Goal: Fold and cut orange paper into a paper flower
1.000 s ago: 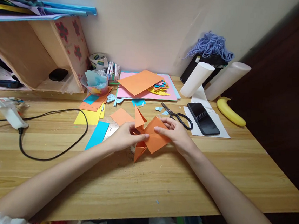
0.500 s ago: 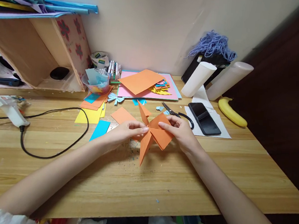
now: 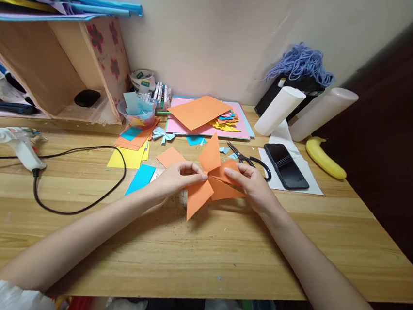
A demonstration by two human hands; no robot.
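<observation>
Between both hands, above the wooden desk, is an orange paper flower (image 3: 200, 197) with several pointed, folded petals spread around a centre. My left hand (image 3: 176, 179) pinches it at the centre, thumb on top. My right hand (image 3: 250, 182) grips a petal on the right side between thumb and fingers. Behind the left hand lies an orange paper piece (image 3: 170, 157), partly covered by the fingers. A blue paper strip (image 3: 140, 180) is left of that hand. Black-handled scissors (image 3: 247, 159) rest just beyond the right hand.
A white glue gun (image 3: 20, 147) with a looping black cord lies at left. Stacked coloured paper (image 3: 129, 156), a tub (image 3: 137, 114) and pink sheets (image 3: 180, 127) stand toward the wall. At right are a phone (image 3: 286, 166), a banana (image 3: 326, 158) and a white paper roll (image 3: 280, 111).
The flower's petals have turned and opened out; an upper petal now faces me and the right-hand petals have separated. Both hands keep hold of it. The view has shifted slightly.
</observation>
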